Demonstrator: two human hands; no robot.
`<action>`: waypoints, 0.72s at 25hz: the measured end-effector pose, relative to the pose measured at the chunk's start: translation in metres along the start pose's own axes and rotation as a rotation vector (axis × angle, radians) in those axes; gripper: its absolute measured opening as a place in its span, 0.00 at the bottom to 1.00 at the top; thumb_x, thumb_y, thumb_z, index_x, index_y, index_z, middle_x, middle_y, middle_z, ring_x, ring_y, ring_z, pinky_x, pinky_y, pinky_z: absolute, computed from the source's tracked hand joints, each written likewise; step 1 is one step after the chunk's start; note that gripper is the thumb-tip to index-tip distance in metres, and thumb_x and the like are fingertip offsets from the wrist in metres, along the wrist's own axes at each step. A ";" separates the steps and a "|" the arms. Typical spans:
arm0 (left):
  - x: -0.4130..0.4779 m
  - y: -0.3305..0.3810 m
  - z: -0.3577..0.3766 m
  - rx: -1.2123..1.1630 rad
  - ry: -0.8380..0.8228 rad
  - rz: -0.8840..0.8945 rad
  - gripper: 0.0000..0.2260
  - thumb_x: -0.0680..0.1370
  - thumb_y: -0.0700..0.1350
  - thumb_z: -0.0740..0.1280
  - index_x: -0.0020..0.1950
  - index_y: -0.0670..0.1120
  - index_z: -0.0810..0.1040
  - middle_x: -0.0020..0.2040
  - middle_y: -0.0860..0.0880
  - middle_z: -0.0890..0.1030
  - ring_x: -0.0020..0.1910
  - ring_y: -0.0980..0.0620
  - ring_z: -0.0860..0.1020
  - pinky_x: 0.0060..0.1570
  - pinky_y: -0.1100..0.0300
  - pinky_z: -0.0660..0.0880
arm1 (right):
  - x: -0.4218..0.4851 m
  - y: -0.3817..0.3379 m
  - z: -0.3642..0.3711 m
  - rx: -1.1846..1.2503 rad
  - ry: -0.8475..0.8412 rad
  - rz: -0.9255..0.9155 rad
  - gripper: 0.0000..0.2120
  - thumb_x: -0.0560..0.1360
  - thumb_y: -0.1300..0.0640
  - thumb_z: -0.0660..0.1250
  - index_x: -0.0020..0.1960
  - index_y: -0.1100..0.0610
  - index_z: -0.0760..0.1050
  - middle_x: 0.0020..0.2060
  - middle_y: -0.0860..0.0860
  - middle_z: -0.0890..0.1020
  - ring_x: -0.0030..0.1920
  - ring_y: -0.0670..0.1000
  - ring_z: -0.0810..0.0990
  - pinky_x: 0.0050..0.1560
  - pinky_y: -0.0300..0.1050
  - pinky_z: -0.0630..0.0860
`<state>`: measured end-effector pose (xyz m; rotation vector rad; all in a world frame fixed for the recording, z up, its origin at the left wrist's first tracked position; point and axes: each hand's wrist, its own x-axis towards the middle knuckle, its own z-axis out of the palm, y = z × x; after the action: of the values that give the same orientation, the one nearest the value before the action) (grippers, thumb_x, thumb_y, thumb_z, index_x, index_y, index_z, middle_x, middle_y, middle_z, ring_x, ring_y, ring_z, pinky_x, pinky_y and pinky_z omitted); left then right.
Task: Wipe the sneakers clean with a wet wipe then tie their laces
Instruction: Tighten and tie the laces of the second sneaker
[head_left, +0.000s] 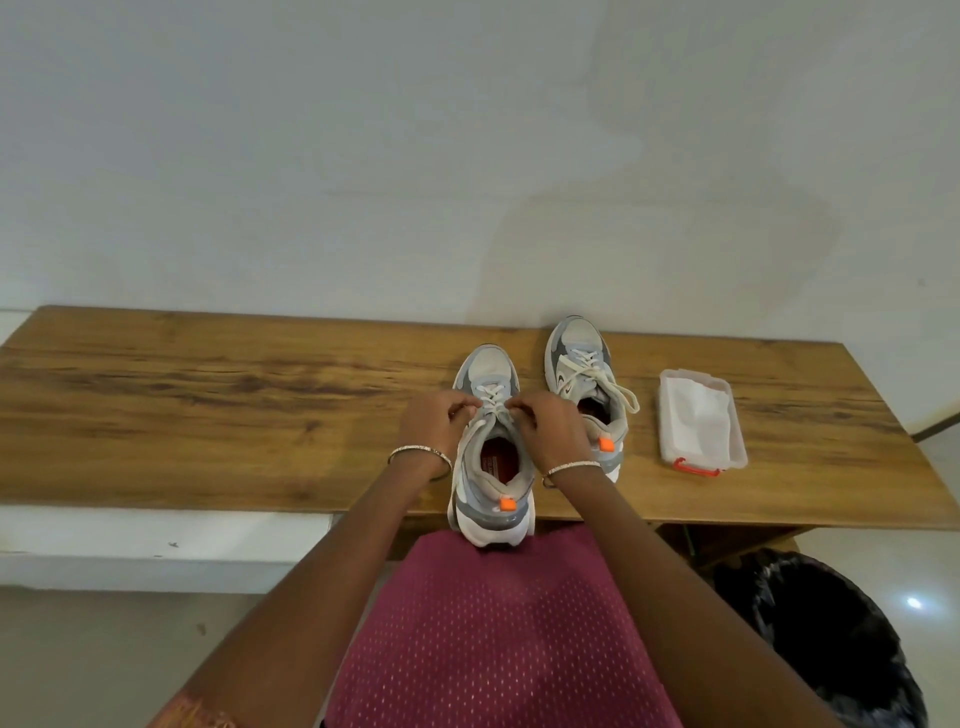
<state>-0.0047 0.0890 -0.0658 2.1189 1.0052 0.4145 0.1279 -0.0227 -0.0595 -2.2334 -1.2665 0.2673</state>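
Two grey and white sneakers with orange heel tabs stand on the wooden table (208, 405). The near sneaker (492, 483) sits at the table's front edge, its heel overhanging. My left hand (434, 423) and my right hand (548, 426) meet over its tongue, each pinching a white lace (492, 395) with curled fingers. The far sneaker (582, 374) stands behind to the right, its laces lying loose over its side. A clear plastic box of white wet wipes (698, 421) with an orange clasp lies to the right of the shoes.
A white wall rises directly behind the table. A bin lined with a black bag (826, 639) stands on the floor at the lower right, beside the table's leg. A white ledge (156, 545) runs below the table's left front edge.
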 end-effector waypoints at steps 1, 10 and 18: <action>0.005 -0.001 0.001 0.016 -0.037 0.034 0.07 0.78 0.45 0.69 0.54 0.50 0.85 0.49 0.51 0.86 0.46 0.53 0.81 0.47 0.58 0.76 | 0.009 0.003 0.004 -0.045 -0.033 -0.043 0.09 0.78 0.61 0.65 0.54 0.57 0.83 0.48 0.53 0.86 0.49 0.54 0.82 0.51 0.49 0.78; 0.022 -0.007 0.006 0.193 -0.096 0.261 0.05 0.78 0.46 0.69 0.50 0.50 0.84 0.46 0.51 0.85 0.44 0.50 0.80 0.44 0.52 0.77 | 0.048 0.015 -0.004 -0.384 -0.265 -0.415 0.08 0.78 0.60 0.65 0.53 0.58 0.82 0.48 0.55 0.82 0.52 0.57 0.79 0.50 0.51 0.75; 0.024 0.001 0.009 0.516 -0.208 0.382 0.08 0.83 0.46 0.59 0.55 0.43 0.74 0.54 0.45 0.79 0.47 0.43 0.78 0.40 0.52 0.70 | 0.030 0.017 0.003 -0.321 -0.201 -0.533 0.10 0.67 0.67 0.75 0.42 0.65 0.73 0.32 0.60 0.77 0.25 0.61 0.76 0.21 0.46 0.69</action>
<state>0.0163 0.1024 -0.0718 2.7668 0.6263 0.1100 0.1557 -0.0032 -0.0686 -2.0502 -2.0777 0.0870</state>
